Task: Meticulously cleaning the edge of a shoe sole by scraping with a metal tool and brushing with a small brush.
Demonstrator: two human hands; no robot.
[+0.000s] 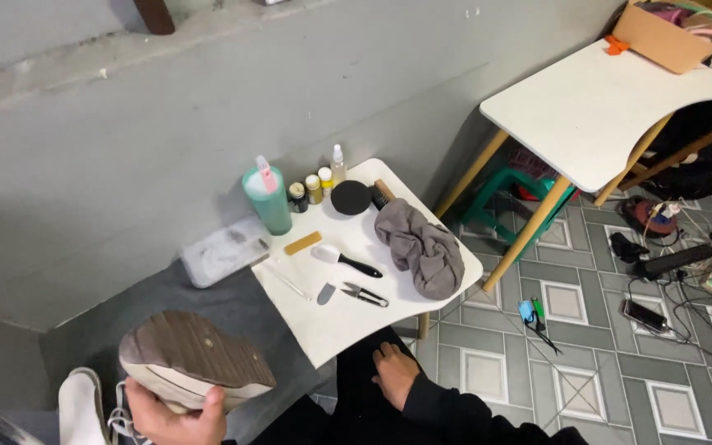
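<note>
My left hand (176, 418) grips a shoe (191, 360) turned sole-up, its brown ribbed sole facing me, at the lower left. A second white shoe (84, 405) lies just left of it. My right hand (394, 372) rests on my dark-clothed leg, holding nothing, fingers loosely bent, just below the front edge of the small white table (323, 325). On that table lie a grey cloth (422, 245), a brush with a black handle (344, 259), small black snips (365, 294), a tan block (302, 242) and a round black pad (350, 198).
A teal cup (270, 200), small jars (312, 190) and a spray bottle (338, 162) stand at the table's back edge. A clear plastic tray (222, 251) sits on the floor left of it. A larger white table (595, 107) carries a cardboard box (674, 33). Cables and a power strip (674, 260) lie on the tiled floor.
</note>
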